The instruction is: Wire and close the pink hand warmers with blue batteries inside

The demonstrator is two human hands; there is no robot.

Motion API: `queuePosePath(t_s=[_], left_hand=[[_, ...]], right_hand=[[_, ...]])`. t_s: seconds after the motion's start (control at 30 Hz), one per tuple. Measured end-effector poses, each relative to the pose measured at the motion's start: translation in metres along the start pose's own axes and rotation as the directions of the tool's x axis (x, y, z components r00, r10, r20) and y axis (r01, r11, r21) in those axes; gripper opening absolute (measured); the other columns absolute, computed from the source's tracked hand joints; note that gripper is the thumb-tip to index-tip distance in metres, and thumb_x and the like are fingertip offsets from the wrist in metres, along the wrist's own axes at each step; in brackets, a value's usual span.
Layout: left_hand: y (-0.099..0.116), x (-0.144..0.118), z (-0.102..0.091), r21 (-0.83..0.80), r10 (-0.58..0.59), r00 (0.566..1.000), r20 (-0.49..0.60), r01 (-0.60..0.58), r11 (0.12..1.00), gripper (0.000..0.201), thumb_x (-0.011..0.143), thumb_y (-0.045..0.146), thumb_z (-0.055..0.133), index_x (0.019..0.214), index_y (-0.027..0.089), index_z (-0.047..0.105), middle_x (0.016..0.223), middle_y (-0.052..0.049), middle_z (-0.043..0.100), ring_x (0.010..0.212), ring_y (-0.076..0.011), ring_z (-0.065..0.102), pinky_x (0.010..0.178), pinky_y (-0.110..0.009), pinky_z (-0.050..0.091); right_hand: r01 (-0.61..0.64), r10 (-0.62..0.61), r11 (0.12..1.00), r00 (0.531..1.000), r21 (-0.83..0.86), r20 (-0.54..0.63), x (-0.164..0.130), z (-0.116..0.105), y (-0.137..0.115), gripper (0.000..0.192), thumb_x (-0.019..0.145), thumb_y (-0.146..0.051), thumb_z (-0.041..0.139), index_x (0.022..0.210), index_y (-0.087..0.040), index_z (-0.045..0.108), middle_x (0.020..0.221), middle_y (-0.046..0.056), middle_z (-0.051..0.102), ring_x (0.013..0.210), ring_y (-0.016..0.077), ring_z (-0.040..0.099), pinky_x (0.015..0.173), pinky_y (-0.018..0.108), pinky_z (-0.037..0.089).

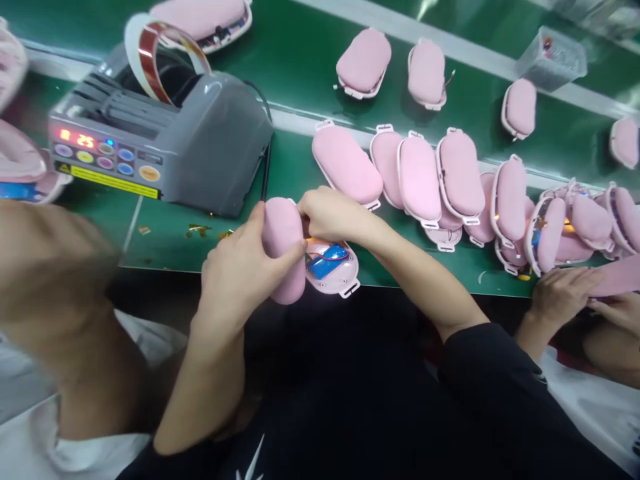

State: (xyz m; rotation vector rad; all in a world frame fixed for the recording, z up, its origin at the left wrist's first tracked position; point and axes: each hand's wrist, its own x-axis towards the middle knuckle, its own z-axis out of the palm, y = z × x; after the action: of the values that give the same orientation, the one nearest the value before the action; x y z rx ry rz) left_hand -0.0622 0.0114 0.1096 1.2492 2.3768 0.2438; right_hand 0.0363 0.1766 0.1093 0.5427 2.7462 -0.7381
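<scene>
My left hand (pixel 240 267) grips a pink oval shell (pixel 283 247) at the near edge of the green work surface (pixel 300 60). Beside it lies the open half of the same casing (pixel 335 270), showing a blue battery (pixel 327 261) and a red wire. My right hand (pixel 333 215) rests on the top of that open half, fingers closed over its upper edge and touching the pink shell.
A grey tape dispenser (pixel 165 143) with lit buttons stands at the left. Several pink casings (pixel 440 180) lie in a row to the right and on the far belt. Another person's hands (pixel 575 297) work at the right edge; a blurred arm (pixel 55 280) fills the left.
</scene>
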Motion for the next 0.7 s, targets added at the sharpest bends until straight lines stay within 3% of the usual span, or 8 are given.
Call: queuePosePath(t_s=[0.13,0.2,0.27,0.4,0.47,0.6,0.67,0.7], left_hand=[[0.014,-0.005,-0.006,-0.034,-0.099,0.995,0.001,0.099,0.994,0.1,0.093,0.076,0.06,0.174,0.022,0.037,0.155,-0.022,0.069,0.139,-0.0653,0.063,0.111,-0.08,0.049],[0.016,-0.007,-0.005,-0.005,-0.098,0.995,-0.003,0.098,0.995,0.101,0.093,0.077,0.059,0.175,0.022,0.036,0.154,-0.024,0.069,0.137,-0.068,0.063,0.107,-0.083,0.05],[0.016,-0.009,-0.002,0.011,-0.094,0.996,0.005,0.094,0.995,0.1,0.093,0.074,0.06,0.174,0.02,0.038,0.155,-0.026,0.069,0.135,-0.0685,0.063,0.106,-0.083,0.052],[0.021,-0.014,0.007,-0.007,-0.071,0.997,-0.005,0.071,0.997,0.102,0.093,0.067,0.063,0.175,0.013,0.036,0.159,-0.027,0.066,0.138,-0.0638,0.064,0.111,-0.079,0.053],[0.028,-0.017,0.013,-0.014,-0.07,0.998,-0.003,0.07,0.997,0.103,0.094,0.071,0.061,0.176,0.015,0.033,0.162,-0.026,0.063,0.142,-0.0615,0.062,0.113,-0.077,0.053],[0.043,-0.016,0.026,-0.026,-0.073,0.997,-0.018,0.073,0.997,0.106,0.096,0.072,0.058,0.177,0.011,0.026,0.171,-0.03,0.051,0.152,-0.0603,0.053,0.119,-0.076,0.048],[0.047,-0.014,0.029,-0.044,-0.043,0.999,-0.017,0.042,0.998,0.109,0.095,0.069,0.057,0.176,0.003,0.024,0.17,-0.034,0.05,0.155,-0.0606,0.05,0.123,-0.076,0.044],[0.048,-0.013,0.03,-0.058,-0.019,1.0,-0.014,0.018,0.998,0.111,0.094,0.068,0.059,0.175,0.001,0.025,0.17,-0.035,0.049,0.156,-0.0605,0.048,0.125,-0.075,0.041]], right_hand=[[-0.006,0.005,1.0,0.998,-0.013,-0.069,0.004,0.009,0.004,0.012,0.094,-0.009,0.069,0.091,-0.018,0.076,0.09,0.004,0.077,0.104,0.0248,0.075,0.086,0.031,0.055],[0.086,-0.082,0.996,0.994,0.04,-0.078,-0.012,0.012,0.009,0.01,0.099,-0.013,0.069,0.1,-0.018,0.077,0.101,0.004,0.079,0.106,0.024,0.074,0.09,0.032,0.056],[0.104,-0.084,0.987,0.984,0.125,-0.159,-0.041,0.018,0.013,0.018,0.105,-0.016,0.066,0.119,-0.017,0.077,0.118,0.007,0.078,0.113,0.0229,0.072,0.098,0.033,0.056],[-0.176,0.244,0.961,0.901,0.212,-0.358,-0.1,0.058,0.009,0.042,0.112,-0.033,0.064,0.149,-0.012,0.064,0.146,0.02,0.07,0.132,0.0344,0.061,0.114,0.052,0.051],[-0.208,0.304,0.939,0.873,0.273,-0.382,-0.116,0.085,0.001,0.051,0.113,-0.04,0.06,0.157,-0.014,0.057,0.152,0.021,0.067,0.133,0.0371,0.061,0.112,0.056,0.051],[0.095,0.216,0.881,0.79,0.463,-0.574,-0.126,0.128,-0.019,0.056,0.115,-0.027,0.045,0.168,-0.011,0.039,0.158,0.021,0.065,0.137,0.0306,0.066,0.119,0.051,0.054],[0.242,0.152,0.841,0.751,0.483,-0.642,-0.132,0.138,-0.022,0.065,0.112,-0.022,0.046,0.174,-0.016,0.027,0.165,0.02,0.06,0.146,0.0292,0.063,0.123,0.05,0.054],[0.287,0.132,0.816,0.753,0.502,-0.645,-0.137,0.139,-0.021,0.072,0.111,-0.022,0.049,0.177,-0.021,0.02,0.167,0.019,0.058,0.149,0.0286,0.062,0.123,0.049,0.055]])
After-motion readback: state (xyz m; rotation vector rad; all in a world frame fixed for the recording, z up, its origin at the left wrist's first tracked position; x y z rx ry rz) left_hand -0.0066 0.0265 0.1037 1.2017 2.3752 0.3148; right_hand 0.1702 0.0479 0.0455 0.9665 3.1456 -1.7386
